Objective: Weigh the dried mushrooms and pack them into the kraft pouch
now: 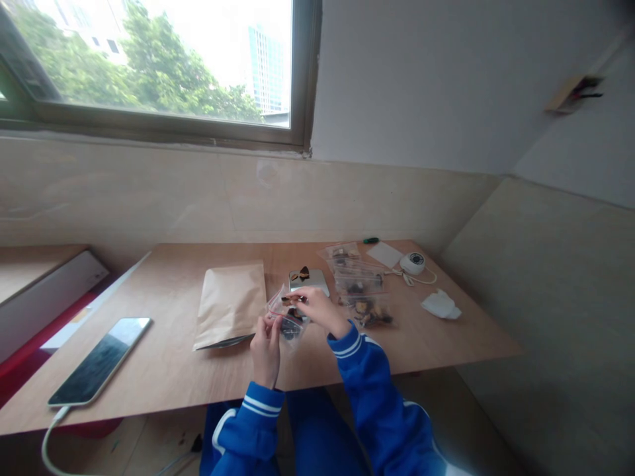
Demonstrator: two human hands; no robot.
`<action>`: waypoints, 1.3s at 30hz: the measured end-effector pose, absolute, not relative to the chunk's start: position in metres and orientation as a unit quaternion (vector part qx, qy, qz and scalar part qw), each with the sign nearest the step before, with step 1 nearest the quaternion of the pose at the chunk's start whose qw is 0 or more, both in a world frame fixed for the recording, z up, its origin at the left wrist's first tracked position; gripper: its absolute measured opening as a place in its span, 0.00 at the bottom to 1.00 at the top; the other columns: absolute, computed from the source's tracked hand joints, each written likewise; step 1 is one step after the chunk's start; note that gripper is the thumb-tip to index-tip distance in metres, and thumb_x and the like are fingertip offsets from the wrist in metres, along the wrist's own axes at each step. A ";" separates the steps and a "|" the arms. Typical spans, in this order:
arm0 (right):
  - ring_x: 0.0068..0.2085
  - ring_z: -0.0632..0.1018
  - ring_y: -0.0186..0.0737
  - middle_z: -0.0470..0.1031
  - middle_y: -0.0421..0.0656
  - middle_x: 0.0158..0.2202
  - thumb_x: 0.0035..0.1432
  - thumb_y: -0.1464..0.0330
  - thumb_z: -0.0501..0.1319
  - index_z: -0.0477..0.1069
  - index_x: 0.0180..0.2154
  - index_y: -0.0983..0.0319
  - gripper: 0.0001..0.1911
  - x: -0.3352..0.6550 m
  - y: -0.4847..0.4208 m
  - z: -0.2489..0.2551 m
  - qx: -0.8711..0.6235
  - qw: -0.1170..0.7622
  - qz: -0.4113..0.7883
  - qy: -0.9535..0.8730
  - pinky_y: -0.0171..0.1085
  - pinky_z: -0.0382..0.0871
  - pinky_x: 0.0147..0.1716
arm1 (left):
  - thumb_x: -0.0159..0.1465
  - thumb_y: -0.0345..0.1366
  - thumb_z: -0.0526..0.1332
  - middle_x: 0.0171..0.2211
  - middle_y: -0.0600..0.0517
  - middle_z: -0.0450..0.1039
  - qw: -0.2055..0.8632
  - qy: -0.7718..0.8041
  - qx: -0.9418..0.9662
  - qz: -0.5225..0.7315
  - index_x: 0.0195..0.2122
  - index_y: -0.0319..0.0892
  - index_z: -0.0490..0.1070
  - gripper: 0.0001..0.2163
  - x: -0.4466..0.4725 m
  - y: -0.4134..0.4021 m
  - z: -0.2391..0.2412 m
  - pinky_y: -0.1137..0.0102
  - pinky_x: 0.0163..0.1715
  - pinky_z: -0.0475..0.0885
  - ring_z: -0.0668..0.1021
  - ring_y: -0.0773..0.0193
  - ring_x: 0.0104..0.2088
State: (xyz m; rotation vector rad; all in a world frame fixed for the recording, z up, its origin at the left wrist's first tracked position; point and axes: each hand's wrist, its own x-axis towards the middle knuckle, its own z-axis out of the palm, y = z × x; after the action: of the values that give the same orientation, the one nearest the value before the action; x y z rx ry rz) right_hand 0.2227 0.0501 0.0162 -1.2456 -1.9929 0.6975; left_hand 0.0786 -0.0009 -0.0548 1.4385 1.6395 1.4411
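My left hand (266,350) pinches the edge of a clear zip bag (292,330) that has dark dried pieces inside. Over the bag's mouth, my right hand (317,307) is closed on brown dried pieces (292,299), whose exact kind I cannot tell. Just behind the right hand lies a small flat scale (317,283), partly covered by that hand. A few more dark brown dried pieces (303,272) rest on its top. To the left of the bag lies a brown kraft paper pouch (232,301).
Several filled zip bags (367,309) lie right of the scale. Beyond them are a white card (385,254), a white round device with a cable (413,263), a crumpled tissue (441,304) and a green object (371,240). A charging phone (102,362) lies at the left.
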 end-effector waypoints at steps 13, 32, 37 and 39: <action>0.44 0.73 0.40 0.74 0.45 0.43 0.61 0.68 0.54 0.73 0.43 0.60 0.13 0.262 0.071 -0.017 -0.517 0.437 0.247 -0.693 0.39 0.67 0.45 | 0.60 0.51 0.54 0.21 0.56 0.68 0.239 0.628 0.469 0.574 0.24 0.44 0.59 0.17 0.068 -0.004 -0.055 0.74 0.25 0.65 0.73 0.65 0.23; 0.45 0.69 0.48 0.75 0.46 0.41 0.56 0.74 0.57 0.73 0.39 0.60 0.10 0.261 0.086 -0.067 -0.662 0.248 0.043 -0.706 0.44 0.60 0.45 | 0.60 0.51 0.55 0.22 0.55 0.71 0.269 0.608 0.482 0.571 0.24 0.44 0.59 0.17 0.073 -0.006 -0.057 0.73 0.25 0.66 0.75 0.64 0.24; 0.43 0.71 0.44 0.76 0.45 0.39 0.53 0.75 0.58 0.73 0.39 0.61 0.11 0.260 0.082 -0.052 -0.620 0.366 0.098 -0.687 0.42 0.64 0.44 | 0.60 0.51 0.55 0.22 0.55 0.71 0.269 0.605 0.486 0.570 0.24 0.44 0.59 0.17 0.073 -0.005 -0.059 0.73 0.25 0.66 0.75 0.64 0.24; 0.40 0.72 0.42 0.77 0.44 0.39 0.53 0.73 0.59 0.73 0.41 0.61 0.12 0.255 0.077 -0.038 -0.591 0.426 0.142 -0.670 0.39 0.66 0.41 | 0.60 0.51 0.55 0.22 0.54 0.72 0.268 0.610 0.485 0.566 0.24 0.44 0.59 0.17 0.073 -0.005 -0.060 0.73 0.25 0.66 0.75 0.64 0.24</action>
State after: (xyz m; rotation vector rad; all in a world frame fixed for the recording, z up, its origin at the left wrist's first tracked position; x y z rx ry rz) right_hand 0.2546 0.0765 -0.0377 -1.4763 -1.6754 0.3540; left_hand 0.0732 -0.0046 -0.0599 1.3091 1.6457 1.5279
